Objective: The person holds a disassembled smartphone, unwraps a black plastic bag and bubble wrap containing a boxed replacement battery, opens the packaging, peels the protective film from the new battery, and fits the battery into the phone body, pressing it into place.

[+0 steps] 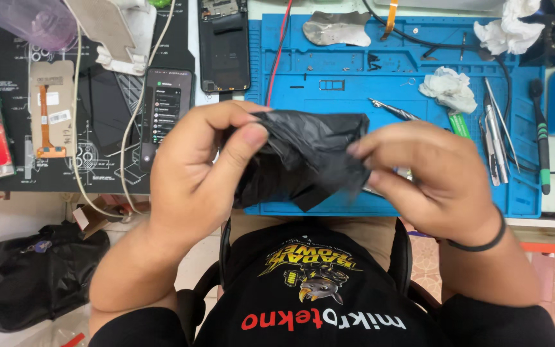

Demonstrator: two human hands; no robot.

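You hold crumpled black plastic bag (303, 160) over near edge of blue mat (329, 71); left hand (194, 173) and right hand (425, 177) both pinching it. Risk: thin film tears, contents drop onto tweezers (496, 138).

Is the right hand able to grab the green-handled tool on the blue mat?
Probably not right now: the right hand is pinching the black plastic bag, though the green-handled tool lies uncovered just beyond it.
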